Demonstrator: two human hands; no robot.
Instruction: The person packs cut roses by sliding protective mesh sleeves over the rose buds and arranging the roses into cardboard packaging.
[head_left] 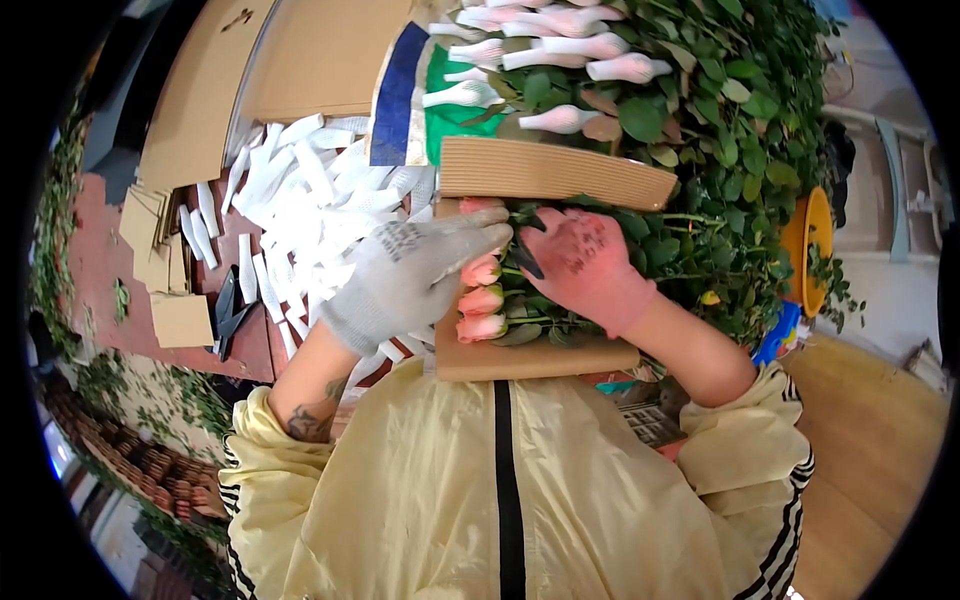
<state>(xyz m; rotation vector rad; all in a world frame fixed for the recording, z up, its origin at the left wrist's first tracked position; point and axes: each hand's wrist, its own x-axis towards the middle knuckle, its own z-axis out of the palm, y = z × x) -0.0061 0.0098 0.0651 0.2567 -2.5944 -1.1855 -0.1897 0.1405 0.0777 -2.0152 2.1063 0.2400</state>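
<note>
My left hand (405, 262), in a grey-white glove, reaches over a row of pink roses (482, 300), its fingers stretched out and lying across the blooms. My right hand (583, 262), in a pink glove, is beside the flower heads with its fingers curled in over the stems. Black pieces (526, 252) show at its fingertips; whether they are a tool or finger covers is unclear, and what the fingers grip is hidden. The roses lie on a cardboard sheet (530, 362), heads to the left. A corrugated cardboard strip (550, 170) lies just beyond them.
White mesh sleeves (310, 180) are heaped on the left. Several sleeved roses (570, 48) and dense leaves (760, 150) lie at the back. Black-handled scissors (232, 310) and cardboard pieces (182, 320) are at far left. An orange bin (808, 250) stands at right.
</note>
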